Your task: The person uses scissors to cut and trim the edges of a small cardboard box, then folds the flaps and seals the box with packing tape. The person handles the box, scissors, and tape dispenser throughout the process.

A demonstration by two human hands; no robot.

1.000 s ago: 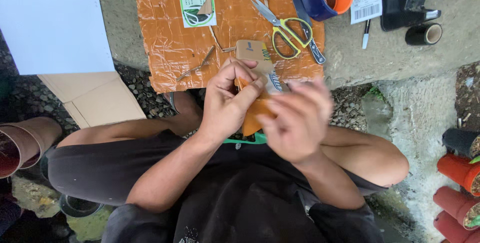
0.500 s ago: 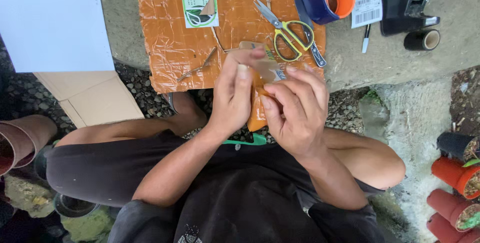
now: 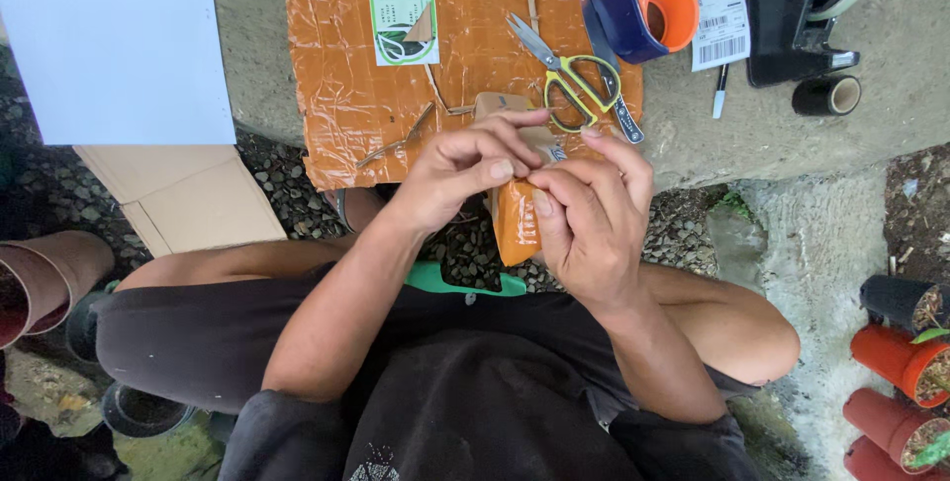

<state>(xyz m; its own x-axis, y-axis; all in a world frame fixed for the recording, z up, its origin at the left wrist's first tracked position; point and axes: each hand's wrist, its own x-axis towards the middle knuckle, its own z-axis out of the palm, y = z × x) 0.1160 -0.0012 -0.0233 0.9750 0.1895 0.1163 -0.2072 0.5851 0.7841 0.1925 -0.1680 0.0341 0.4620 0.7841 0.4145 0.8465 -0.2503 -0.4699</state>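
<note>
Both hands raised in front of torso, fingertips meeting at centre. Left hand (image 3: 450, 174): back toward camera, fingers curled, thumb pressed to index fingertip in pinch, wrist bent slightly inward. Right hand (image 3: 589, 209): palm turned toward left hand, fingers (image 3: 618, 159) arched over, thumb tip touching left thumb. Both forearms bare, angled inward from elbows, elbows spread wide beside knees. Right forearm shorter in view, steeper; left forearm long, diagonal.

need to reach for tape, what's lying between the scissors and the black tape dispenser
In the head view, between the scissors and the black tape dispenser lie an orange-and-blue tape gun, a white barcode label and a small pen.
</note>
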